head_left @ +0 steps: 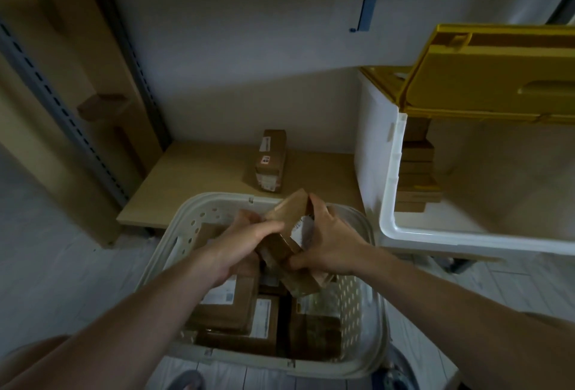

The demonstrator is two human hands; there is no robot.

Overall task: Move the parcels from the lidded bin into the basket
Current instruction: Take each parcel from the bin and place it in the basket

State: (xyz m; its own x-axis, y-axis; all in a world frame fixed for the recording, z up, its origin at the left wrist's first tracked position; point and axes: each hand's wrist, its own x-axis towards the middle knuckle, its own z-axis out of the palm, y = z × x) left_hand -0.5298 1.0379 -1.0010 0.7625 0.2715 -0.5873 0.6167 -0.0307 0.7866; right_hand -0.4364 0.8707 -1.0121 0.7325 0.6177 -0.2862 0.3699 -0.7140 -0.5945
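Observation:
Both hands hold a brown cardboard parcel [284, 228] tilted above the white perforated basket [370, 312]. My left hand [245, 240] grips its left side, and my right hand [326, 243] grips its right side with fingers over the top edge. A second brown box [300, 284] sits just under the right hand; whether that hand holds it too is unclear. Several brown parcels [236, 305] lie in the basket. To the right stands the white bin [392, 190] with its yellow lid [485, 78] raised. A stack of parcels [417, 172] remains inside it.
One brown parcel [270, 161] with labels stands on the low wooden shelf [193, 178] behind the basket. A metal shelving upright [62, 103] and cardboard sheets run along the left. Tiled floor surrounds the basket, and a shoe [186, 380] shows at the bottom.

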